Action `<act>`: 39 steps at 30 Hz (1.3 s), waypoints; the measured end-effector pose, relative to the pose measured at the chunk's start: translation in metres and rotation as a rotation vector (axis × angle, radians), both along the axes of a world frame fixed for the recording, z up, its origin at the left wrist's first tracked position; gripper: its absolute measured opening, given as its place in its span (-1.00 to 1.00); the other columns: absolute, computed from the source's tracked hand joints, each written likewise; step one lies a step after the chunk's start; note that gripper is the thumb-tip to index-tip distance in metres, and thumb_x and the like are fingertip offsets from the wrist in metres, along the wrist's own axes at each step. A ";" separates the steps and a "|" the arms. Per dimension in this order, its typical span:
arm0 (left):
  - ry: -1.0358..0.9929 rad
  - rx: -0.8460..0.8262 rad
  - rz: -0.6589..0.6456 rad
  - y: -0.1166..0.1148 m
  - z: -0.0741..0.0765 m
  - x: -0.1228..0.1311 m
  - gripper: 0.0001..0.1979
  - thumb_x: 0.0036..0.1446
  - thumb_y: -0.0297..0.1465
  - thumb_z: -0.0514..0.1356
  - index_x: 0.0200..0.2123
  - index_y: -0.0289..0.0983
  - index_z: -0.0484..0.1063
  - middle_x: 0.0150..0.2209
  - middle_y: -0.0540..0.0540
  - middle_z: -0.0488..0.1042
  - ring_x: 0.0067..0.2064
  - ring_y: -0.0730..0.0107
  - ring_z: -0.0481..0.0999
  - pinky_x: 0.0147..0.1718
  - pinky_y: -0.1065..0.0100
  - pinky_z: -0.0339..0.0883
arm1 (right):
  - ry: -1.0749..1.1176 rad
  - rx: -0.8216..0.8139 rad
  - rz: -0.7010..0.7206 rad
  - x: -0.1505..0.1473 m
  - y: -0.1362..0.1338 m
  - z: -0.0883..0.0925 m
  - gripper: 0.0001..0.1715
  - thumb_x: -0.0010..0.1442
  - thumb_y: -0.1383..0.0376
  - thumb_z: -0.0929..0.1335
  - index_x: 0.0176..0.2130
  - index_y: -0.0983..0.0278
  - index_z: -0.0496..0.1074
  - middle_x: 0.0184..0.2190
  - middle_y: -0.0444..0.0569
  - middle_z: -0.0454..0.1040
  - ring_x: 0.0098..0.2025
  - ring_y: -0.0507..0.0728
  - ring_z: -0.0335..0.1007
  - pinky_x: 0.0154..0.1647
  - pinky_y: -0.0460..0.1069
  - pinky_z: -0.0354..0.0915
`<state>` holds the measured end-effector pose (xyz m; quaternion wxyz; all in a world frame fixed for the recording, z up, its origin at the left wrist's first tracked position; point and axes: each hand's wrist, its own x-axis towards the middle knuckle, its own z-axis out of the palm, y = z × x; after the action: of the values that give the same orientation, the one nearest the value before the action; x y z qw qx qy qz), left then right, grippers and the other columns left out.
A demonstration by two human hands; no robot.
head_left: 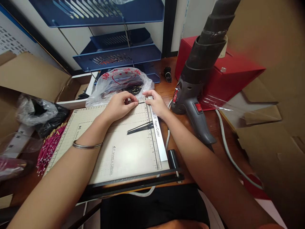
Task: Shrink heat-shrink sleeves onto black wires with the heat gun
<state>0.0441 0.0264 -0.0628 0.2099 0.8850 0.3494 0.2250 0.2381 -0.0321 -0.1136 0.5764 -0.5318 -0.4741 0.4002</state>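
At the far end of a cream paper cutter (126,159), my left hand (121,105) pinches one end of a thin black wire (142,102) between thumb and fingertips. My right hand (157,104) is at the wire's other end, beside the ruler edge, its thumb against it and its index finger curled above. Closer to me, a small fan of black wires (140,128) lies on the board, their right ends over the ruler strip. Just beyond both hands sits a clear plastic bag (119,78) with red print and dark wires inside.
A grey heat gun (190,86) stands at the right before a red box (238,68). Magenta wires (51,146) lie left of the cutter. Blue trays (119,54) rise behind, with a tied black bundle (167,75) nearby. A white cable (228,152) runs along the right.
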 end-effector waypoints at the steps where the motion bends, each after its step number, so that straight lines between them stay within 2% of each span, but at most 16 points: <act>1: -0.003 0.009 -0.005 0.000 0.000 0.000 -0.70 0.19 -0.15 0.31 -0.23 -0.25 0.72 -0.21 -0.13 0.66 -0.29 0.30 0.47 -0.19 0.25 0.36 | -0.001 0.006 0.002 0.000 0.000 0.000 -0.59 -0.01 0.43 0.33 -0.11 0.22 0.45 0.04 0.01 0.54 0.20 0.20 0.44 0.47 0.16 0.27; 13: 0.033 0.048 -0.011 0.001 0.001 -0.001 -0.68 0.22 -0.13 0.28 -0.23 -0.24 0.72 -0.22 -0.14 0.64 -0.26 0.27 0.49 -0.16 0.24 0.40 | 0.035 -0.032 0.012 -0.003 -0.006 0.010 -0.62 -0.01 0.46 0.32 -0.14 0.23 0.43 0.08 0.01 0.56 0.23 0.18 0.45 0.48 0.13 0.26; 21: 0.043 0.059 -0.012 0.001 0.001 -0.001 -0.70 0.24 -0.16 0.28 -0.23 -0.23 0.72 -0.21 -0.14 0.64 -0.28 0.28 0.48 -0.15 0.24 0.42 | 0.011 0.001 0.032 -0.001 -0.002 0.003 -0.61 0.00 0.46 0.33 -0.14 0.20 0.44 0.04 -0.04 0.57 0.20 0.18 0.45 0.45 0.14 0.30; 32: 0.037 0.046 -0.016 0.000 0.002 0.001 -0.70 0.23 -0.17 0.28 -0.22 -0.24 0.72 -0.21 -0.14 0.64 -0.26 0.27 0.48 -0.15 0.24 0.40 | 0.012 0.015 0.029 0.000 -0.002 0.003 -0.55 -0.08 0.43 0.35 -0.12 0.23 0.45 0.05 0.03 0.55 0.22 0.21 0.44 0.47 0.15 0.30; 39: 0.040 0.049 -0.020 0.000 0.001 0.002 -0.71 0.25 -0.17 0.28 -0.22 -0.24 0.72 -0.23 -0.13 0.63 -0.27 0.28 0.47 -0.15 0.23 0.39 | -0.020 0.052 0.037 0.003 -0.001 -0.001 -0.56 -0.05 0.41 0.37 -0.10 0.21 0.46 0.04 0.00 0.56 0.20 0.21 0.44 0.46 0.17 0.31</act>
<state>0.0463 0.0263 -0.0622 0.1832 0.8977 0.3389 0.2139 0.2409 -0.0333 -0.1147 0.5778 -0.5117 -0.4997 0.3932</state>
